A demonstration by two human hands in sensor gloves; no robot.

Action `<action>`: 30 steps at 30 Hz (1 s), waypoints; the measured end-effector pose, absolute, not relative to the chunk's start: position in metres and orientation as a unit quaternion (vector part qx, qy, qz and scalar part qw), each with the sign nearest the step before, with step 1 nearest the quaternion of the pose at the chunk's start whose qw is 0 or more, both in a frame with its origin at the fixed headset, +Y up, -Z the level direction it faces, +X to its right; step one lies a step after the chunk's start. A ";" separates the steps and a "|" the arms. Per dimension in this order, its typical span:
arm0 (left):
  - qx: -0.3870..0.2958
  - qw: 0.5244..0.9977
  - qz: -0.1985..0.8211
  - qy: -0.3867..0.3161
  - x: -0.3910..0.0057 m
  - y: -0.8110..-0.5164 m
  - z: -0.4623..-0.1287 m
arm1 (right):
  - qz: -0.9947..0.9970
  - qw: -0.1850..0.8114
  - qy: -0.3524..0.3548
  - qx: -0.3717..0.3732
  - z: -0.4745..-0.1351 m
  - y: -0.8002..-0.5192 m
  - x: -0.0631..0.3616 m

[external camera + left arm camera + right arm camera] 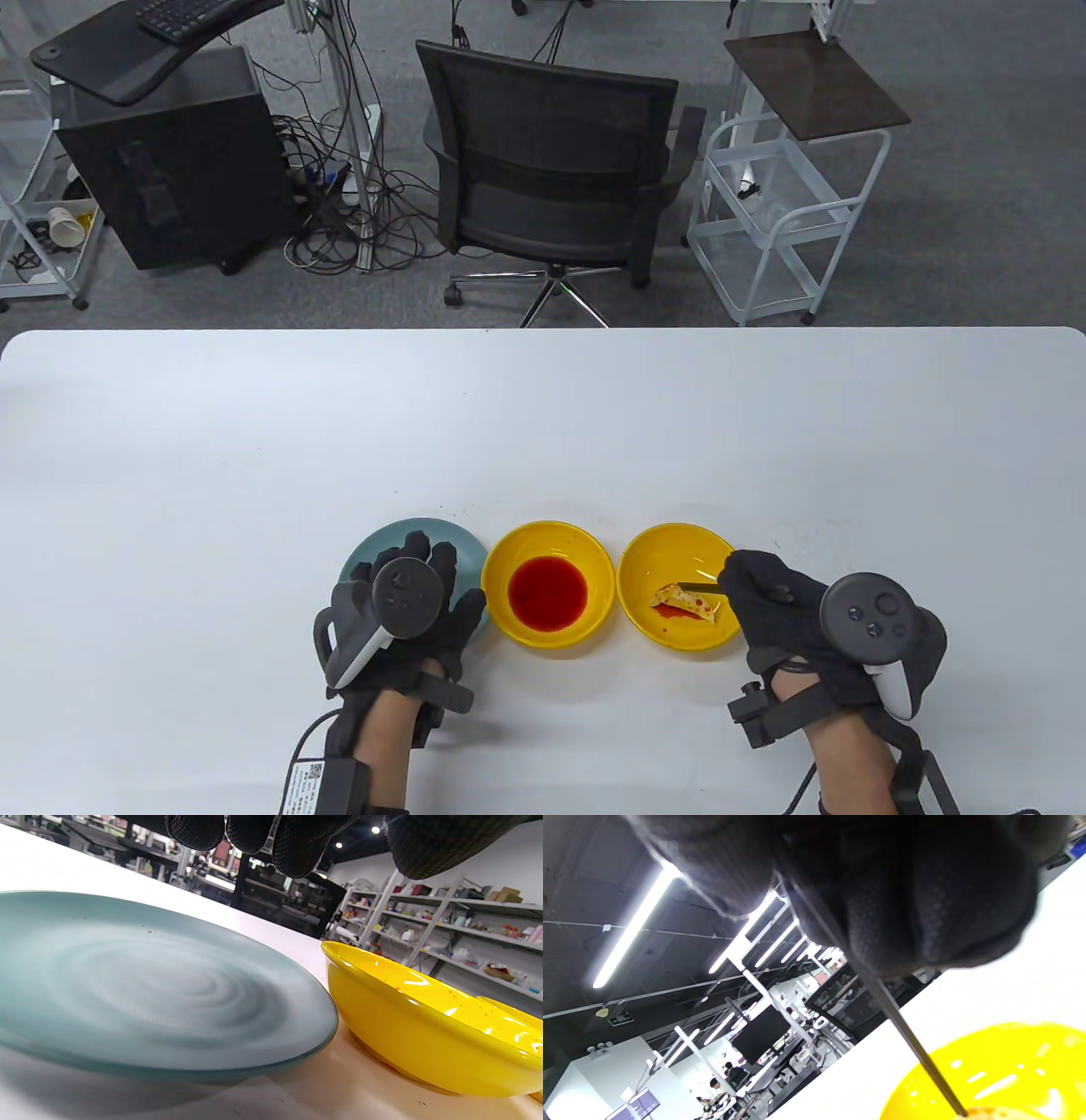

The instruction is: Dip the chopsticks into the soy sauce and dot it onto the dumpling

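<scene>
White table, right hand beside dumpling

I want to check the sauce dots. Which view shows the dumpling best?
The table view: the dumpling lies whole in the right yellow bowl, red spots visible. The right wrist view catches only a sliver at the chopstick tip; the left wrist view shows none.

Glossy yellow bowl; matt teal plate; knit-textured fingers.
</scene>
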State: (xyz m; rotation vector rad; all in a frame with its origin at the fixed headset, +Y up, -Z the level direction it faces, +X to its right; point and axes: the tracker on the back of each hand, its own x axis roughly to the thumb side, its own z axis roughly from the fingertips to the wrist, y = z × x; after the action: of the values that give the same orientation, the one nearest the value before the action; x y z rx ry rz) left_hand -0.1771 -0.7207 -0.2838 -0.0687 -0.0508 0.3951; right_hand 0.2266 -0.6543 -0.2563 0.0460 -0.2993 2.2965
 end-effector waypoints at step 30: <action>-0.048 0.979 0.199 -0.021 -0.179 -0.723 -0.284 | 0.924 0.360 -0.116 0.058 -0.257 -0.654 0.221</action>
State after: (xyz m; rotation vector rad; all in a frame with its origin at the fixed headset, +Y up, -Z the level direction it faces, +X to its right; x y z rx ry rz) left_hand -0.1790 -0.7226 -0.2838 -0.0966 -0.0415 0.4015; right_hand 0.2211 -0.6544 -0.2571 0.1489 -0.3001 2.3809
